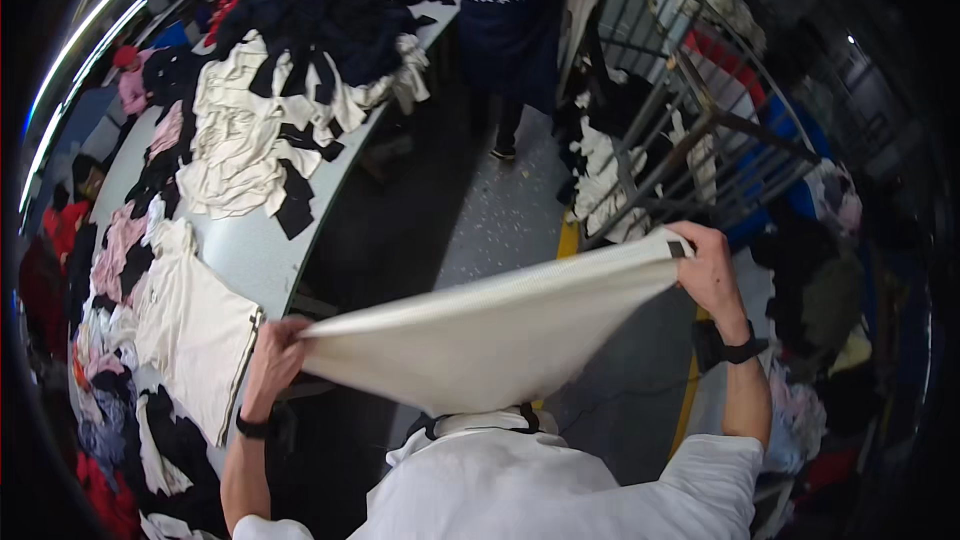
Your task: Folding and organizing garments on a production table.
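Observation:
A cream knit fabric piece [480,334] is stretched out in the air before my chest, its near part slightly blurred. My left hand [280,352] grips one corner, close to the table's edge. At the other end, my right hand [707,264] holds the opposite corner, where a small black tab shows at the edge. The upper border between my hands is pulled nearly straight, and the cloth sags below it. Another cream garment [199,322] with a dark strip along one edge lies flat on the table just left of my left hand.
The long pale table [247,244] bears piles of cream cloth [236,127] and dark cloth [322,22]. A metal-barred cage [675,142] stands at right with cloth about it. Ahead, a person in a dark blue coat [514,30] stands on the grey floor [510,195]. Others are along the far left.

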A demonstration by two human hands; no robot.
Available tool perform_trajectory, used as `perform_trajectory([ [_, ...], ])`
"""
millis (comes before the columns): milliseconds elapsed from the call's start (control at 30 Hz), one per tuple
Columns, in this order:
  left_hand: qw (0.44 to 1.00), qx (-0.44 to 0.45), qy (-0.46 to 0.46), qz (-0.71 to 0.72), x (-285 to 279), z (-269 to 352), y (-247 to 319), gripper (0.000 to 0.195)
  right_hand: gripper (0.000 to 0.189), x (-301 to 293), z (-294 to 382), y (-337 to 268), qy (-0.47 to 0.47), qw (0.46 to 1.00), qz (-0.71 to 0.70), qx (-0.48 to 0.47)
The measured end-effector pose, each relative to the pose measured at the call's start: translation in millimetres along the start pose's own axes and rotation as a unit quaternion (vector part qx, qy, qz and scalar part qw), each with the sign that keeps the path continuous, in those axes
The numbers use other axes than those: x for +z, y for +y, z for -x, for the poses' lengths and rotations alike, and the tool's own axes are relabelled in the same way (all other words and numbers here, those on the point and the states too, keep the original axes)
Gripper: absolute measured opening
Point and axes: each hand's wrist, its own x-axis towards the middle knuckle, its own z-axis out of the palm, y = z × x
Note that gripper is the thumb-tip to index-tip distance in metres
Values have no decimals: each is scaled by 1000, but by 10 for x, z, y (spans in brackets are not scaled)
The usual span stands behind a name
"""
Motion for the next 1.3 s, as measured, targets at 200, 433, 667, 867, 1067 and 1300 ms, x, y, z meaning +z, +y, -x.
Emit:
perform_trajectory([
  [200,958,81,184,-203,-136,-337,-753,18,35,403,-735,-620,-15,962,-266,60],
  [433,925,21,160,343,-245,-172,-830,25,37,651,-1056,-881,-56,906,-418,30],
  [667,924,111,301,210,243,201,-920,31,31,1999,-623,158,-106,980,-101,-134],
  [867,931,-127,281,195,367,1313,-1335,32,36,1534,-642,386,-101,992,-68,20],
  [1067,808,-72,455,366,89,1760,-600,28,47,1455,-1079,-1124,-144,932,-328,50],
  [1300,745,142,572,311,-1551,2611,-427,35,48,1232,-2225,-2618,-131,869,-440,-184],
])
